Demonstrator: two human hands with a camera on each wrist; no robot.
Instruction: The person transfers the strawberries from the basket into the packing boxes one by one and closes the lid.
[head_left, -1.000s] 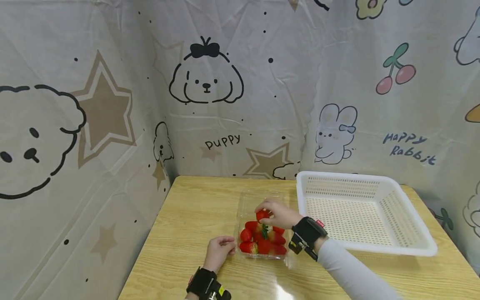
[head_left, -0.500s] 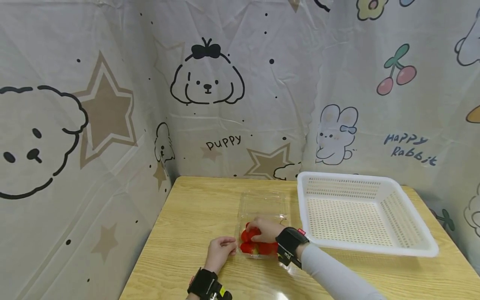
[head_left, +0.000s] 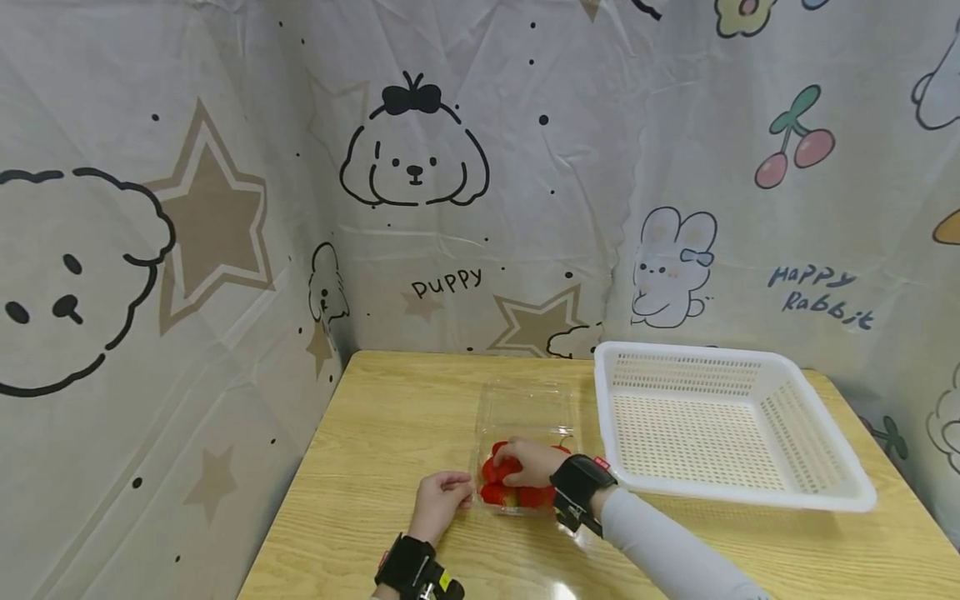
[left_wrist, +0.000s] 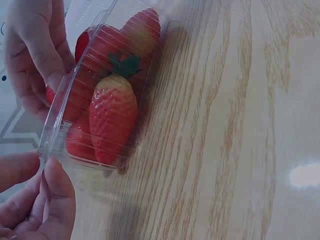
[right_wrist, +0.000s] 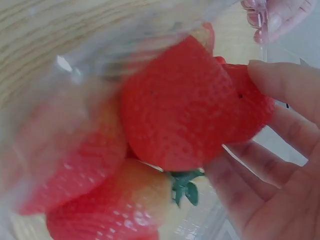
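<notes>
A clear plastic clamshell box (head_left: 525, 408) with its lid laid back holds several red strawberries (head_left: 498, 495). My left hand (head_left: 441, 504) is at the box's left side; in the left wrist view, its thumb and fingertips pinch the rim (left_wrist: 44, 145). My right hand (head_left: 528, 462) reaches down into the box from the right, covering part of the fruit. The right wrist view has its thumb and fingers around a strawberry (right_wrist: 252, 107), beside a larger strawberry (right_wrist: 172, 107) in front. A green leafy cap (right_wrist: 185, 187) shows below that one.
A white perforated plastic basket (head_left: 735, 497) stands to the right of the box, its near left corner close to my right wrist. Everything sits on a wood-grain table (head_left: 390, 417). Behind it hangs a printed cloth (head_left: 450, 242).
My right hand, holding a strawberry above the box a second ago, has come down and slightly left among the fruit. It has hardly moved since half a second ago. The left hand stays put.
</notes>
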